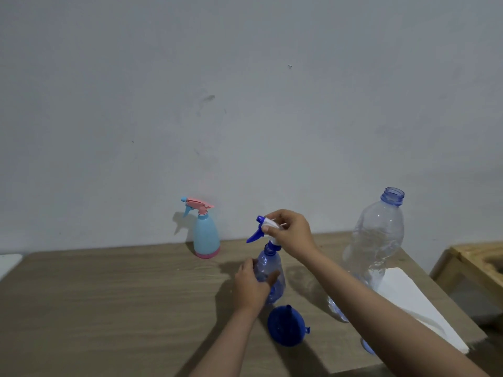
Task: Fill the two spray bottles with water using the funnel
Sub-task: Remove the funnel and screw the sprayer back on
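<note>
A clear blue spray bottle point(268, 265) stands mid-table. My left hand point(251, 288) grips its body. My right hand point(291, 232) pinches its blue-and-white spray head point(262, 229) on top of the neck. A blue funnel point(287, 326) lies on the table just in front of the bottle, spout pointing away from me. A light blue spray bottle with a pink trigger head point(205, 231) stands near the wall at the back. A large clear water bottle point(377, 243), uncapped, stands to the right behind my right forearm.
The wooden table point(109, 308) runs up to a grey wall. A white sheet point(408, 303) lies at its right edge, and a blue cap point(366, 346) shows under my right forearm. A wooden frame point(473, 262) stands off the table at the right.
</note>
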